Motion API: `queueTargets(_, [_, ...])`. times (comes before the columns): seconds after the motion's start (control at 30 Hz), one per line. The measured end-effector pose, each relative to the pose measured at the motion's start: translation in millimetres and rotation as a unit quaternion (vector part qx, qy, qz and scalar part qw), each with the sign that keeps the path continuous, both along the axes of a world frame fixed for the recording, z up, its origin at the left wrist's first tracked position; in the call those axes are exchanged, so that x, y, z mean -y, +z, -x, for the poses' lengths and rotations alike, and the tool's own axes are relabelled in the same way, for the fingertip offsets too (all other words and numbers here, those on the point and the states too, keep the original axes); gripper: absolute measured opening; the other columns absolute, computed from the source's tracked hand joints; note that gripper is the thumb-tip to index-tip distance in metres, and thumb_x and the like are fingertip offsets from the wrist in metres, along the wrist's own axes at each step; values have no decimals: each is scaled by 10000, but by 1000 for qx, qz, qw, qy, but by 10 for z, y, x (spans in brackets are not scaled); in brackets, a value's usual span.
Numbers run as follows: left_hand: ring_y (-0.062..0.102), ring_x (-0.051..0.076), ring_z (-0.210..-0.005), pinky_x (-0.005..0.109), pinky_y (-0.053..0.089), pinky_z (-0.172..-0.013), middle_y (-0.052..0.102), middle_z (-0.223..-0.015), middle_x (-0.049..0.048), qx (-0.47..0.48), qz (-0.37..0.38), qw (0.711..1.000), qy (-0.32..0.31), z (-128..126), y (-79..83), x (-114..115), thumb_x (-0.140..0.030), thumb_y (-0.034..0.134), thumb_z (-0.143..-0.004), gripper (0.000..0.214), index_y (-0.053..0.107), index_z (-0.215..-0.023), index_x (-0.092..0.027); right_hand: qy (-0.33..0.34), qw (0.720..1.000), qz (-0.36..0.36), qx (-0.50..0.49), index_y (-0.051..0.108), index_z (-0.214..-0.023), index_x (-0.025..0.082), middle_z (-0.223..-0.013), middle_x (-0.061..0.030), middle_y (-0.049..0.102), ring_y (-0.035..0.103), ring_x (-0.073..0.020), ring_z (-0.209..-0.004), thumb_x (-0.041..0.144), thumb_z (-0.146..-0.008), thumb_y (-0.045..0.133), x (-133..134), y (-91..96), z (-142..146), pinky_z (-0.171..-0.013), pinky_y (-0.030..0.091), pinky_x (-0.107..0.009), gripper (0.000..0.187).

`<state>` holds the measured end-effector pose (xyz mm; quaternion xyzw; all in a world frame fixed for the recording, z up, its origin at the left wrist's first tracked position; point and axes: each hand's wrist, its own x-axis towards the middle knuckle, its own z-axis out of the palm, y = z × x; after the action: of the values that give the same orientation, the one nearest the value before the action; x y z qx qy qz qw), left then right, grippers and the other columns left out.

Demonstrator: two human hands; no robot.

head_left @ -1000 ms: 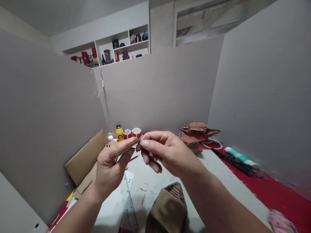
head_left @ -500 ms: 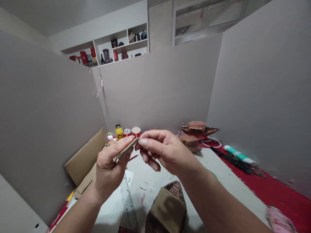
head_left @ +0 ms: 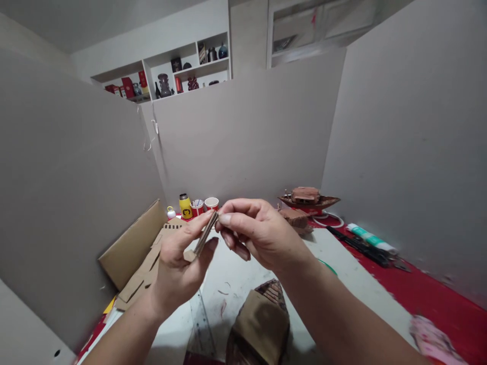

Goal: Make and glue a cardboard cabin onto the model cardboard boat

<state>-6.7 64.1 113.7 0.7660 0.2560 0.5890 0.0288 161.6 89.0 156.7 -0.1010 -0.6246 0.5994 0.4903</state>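
Note:
A small stack of brown cardboard pieces (head_left: 206, 235) is held up above the table, its layered edge toward me. My left hand (head_left: 182, 258) grips it between thumb and fingers. At the upper end of the stack, my right hand (head_left: 258, 230) pinches with thumb and index finger; its other fingers curl loosely below. Below my hands a model boat hull (head_left: 262, 324) rests on the table, with a flat cardboard piece over its middle and slats at its pointed end. A clear ruler (head_left: 201, 319) lies to its left.
Cardboard sheets (head_left: 131, 248) lean and lie at the left. A yellow bottle (head_left: 184, 207) and paper cups (head_left: 211, 204) stand at the back. A finished model boat (head_left: 308, 198), a green-white tube (head_left: 371, 238), black tools (head_left: 357, 247) and a pink cloth (head_left: 433, 339) occupy the right side.
The cardboard stack has tilted steeper in my left hand, whose thumb has shifted. My right hand stays pinched at its upper end. The view has moved slightly.

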Motion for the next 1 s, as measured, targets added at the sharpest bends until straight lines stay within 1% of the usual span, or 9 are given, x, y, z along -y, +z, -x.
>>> queueTargets(0.1, [582, 235, -1249, 342, 521, -1023, 594, -1398, 47, -11, 139, 987, -82, 19, 61, 80, -256, 677, -873, 556, 519, -1400, -329, -21, 1000, -2, 18, 591, -624, 172, -467, 60, 561, 405, -38, -327, 220, -740, 600, -19, -3, 1, -300, 308, -148, 126])
queueTargets(0.2, [614, 252, -1203, 353, 552, -972, 626, -1358, 57, -1, 203, 967, -156, 51, 154, 140, -424, 624, -898, 478, 569, -1362, -321, -45, 997, -22, 61, 567, -592, 176, -448, 57, 540, 408, -46, -327, 226, -736, 585, -10, -4, 3, -307, 303, -159, 153])
queueTargets(0.27, [652, 225, -1134, 320, 569, -924, 693, -1255, 42, 16, 208, 970, -125, 59, 204, 161, -400, 616, -911, 368, 651, -1272, -334, -60, 992, -47, 105, 553, -587, 178, -443, 58, 519, 419, -53, -338, 223, -744, 572, 17, -11, 12, -322, 319, -167, 165])
queueTargets(0.4, [678, 187, -1006, 293, 560, -879, 748, -1080, 40, 35, 173, 984, 11, 70, 258, 181, -273, 659, -892, 199, 772, -1050, -315, -71, 980, -86, 164, 525, -609, 181, -474, 66, 489, 427, -53, -374, 192, -773, 543, 90, -48, 64, -352, 319, -170, 166])
queueTargets(0.5, [682, 172, -916, 309, 557, -848, 759, -1031, 42, 2, 150, 988, 32, 99, 274, 202, -227, 613, -918, 219, 771, -1049, -301, -76, 977, -121, 160, 503, -602, 181, -499, 64, 473, 420, -48, -401, 186, -807, 527, 116, -83, 117, -374, 307, -177, 206])
queueTargets(0.6, [695, 151, -912, 269, 556, -847, 766, -1029, 32, -11, 116, 992, 48, 111, 262, 236, -175, 587, -922, 255, 759, -1077, -281, -89, 975, -143, 146, 511, -599, 179, -491, 69, 451, 393, -48, -404, 179, -810, 521, 113, -115, 170, -380, 292, -192, 211])
queueTargets(0.77, [718, 117, -796, 181, 572, -693, 776, -966, 21, 36, 57, 991, 119, 97, 213, 254, -134, 638, -868, 267, 736, -1100, -222, -101, 977, -146, 115, 531, -592, 177, -476, 66, 456, 384, -54, -401, 191, -778, 536, 96, -155, 230, -385, 294, -203, 187])
queueTargets(0.9, [726, 123, -805, 190, 587, -706, 779, -982, 18, 69, 4, 982, 175, 164, 238, 195, -111, 619, -860, 240, 747, -1040, -206, -84, 984, -130, 86, 536, -615, 185, -468, 64, 479, 407, -60, -361, 202, -749, 536, 115, -136, 183, -363, 309, -198, 134])
queueTargets(1.0, [735, 137, -806, 205, 599, -704, 783, -952, 19, 89, -24, 975, 201, 223, 251, 167, -120, 621, -863, 193, 750, -985, -195, -108, 980, -146, 82, 555, -644, 179, -520, 45, 524, 440, -63, -387, 214, -783, 533, 145, -111, 127, -382, 325, -200, 145])
